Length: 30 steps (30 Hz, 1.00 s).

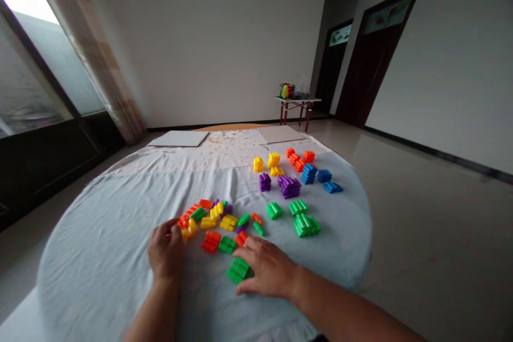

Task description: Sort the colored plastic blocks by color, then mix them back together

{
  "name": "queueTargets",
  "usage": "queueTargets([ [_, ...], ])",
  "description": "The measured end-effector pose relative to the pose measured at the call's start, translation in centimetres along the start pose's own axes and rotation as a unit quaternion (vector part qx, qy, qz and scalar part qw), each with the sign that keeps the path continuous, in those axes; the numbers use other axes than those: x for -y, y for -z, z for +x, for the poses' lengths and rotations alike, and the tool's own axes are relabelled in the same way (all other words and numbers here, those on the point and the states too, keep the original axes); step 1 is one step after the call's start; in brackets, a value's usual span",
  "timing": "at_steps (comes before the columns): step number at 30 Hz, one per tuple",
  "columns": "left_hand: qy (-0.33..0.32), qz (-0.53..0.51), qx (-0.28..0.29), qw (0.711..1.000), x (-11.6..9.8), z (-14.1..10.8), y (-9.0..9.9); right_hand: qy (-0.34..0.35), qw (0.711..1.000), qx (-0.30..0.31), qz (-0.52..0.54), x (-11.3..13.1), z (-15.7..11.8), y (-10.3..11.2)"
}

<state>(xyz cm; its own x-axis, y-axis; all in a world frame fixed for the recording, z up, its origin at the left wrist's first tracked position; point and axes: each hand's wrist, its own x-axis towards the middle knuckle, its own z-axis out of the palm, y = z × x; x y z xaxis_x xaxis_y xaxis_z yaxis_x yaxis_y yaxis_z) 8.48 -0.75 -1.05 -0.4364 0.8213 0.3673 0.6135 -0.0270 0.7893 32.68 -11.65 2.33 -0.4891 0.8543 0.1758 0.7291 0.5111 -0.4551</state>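
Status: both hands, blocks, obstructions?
Left hand at orange blocks. Right hand curved around green blocks, grip unclear. Another orange block crowding right hand.

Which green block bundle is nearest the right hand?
The green bundle between the thumb and fingers of the right hand. It lies closest to the person; all the other green blocks sit farther away.

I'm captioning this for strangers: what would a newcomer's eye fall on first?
Mixed-colour plastic pieces near the left hand and right hand stand out against the pale tablecloth. Farther right, more sit grouped by colour, including a purple bundle and a blue bundle.
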Motion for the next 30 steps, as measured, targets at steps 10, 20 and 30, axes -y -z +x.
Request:
queueTargets([
  [10, 0.021, 0.009, 0.009, 1.000, -1.4, -0.3, 0.8, 0.114, 0.992, 0.054, -0.010, -1.0, 0.9, 0.4],
  [20, 0.038, 0.024, 0.014, 0.999, -0.5, 0.2, 0.5, -0.081, 0.988, -0.134, -0.003, -7.3, -2.2, 11.2],
  [30, 0.056, 0.022, 0.025, 0.998, -0.2, 0.5, 0.7, -0.150, 0.983, -0.070, -0.077, -13.5, -2.7, 12.1],
])
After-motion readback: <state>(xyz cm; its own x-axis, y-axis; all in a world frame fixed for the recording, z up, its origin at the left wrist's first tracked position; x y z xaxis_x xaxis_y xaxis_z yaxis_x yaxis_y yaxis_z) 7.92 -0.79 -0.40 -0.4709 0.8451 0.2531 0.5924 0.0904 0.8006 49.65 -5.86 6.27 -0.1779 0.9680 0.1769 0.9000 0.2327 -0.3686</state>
